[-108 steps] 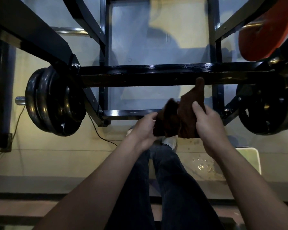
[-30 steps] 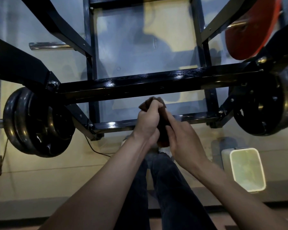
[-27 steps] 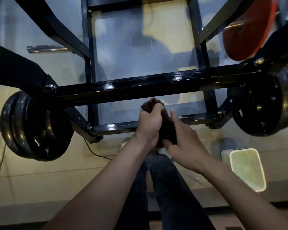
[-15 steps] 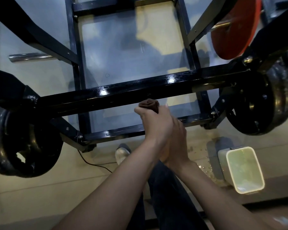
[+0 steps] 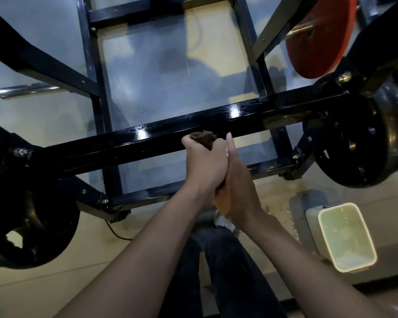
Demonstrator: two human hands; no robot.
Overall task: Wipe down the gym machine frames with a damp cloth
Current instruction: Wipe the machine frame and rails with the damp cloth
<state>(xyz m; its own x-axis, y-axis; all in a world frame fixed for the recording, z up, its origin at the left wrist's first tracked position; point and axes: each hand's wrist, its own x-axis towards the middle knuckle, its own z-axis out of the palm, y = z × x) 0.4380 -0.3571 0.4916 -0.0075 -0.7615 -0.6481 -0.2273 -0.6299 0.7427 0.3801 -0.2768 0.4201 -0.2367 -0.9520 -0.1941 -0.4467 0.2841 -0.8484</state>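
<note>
Both our hands close on the cloth [image 5: 203, 138]; the left hand [image 5: 205, 164] fists it, the right hand [image 5: 237, 180] presses flat against it, fingers fairly straight; its tuft pokes up just before the bar [image 5: 147, 145], which runs left to right across us; touching or apart, we cannot tell; most of the cloth is hidden in our grip.

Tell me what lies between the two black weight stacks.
In the head view, the glossy black crossbar spans between the left stack and right stack, with the cloth at mid-span.
</note>
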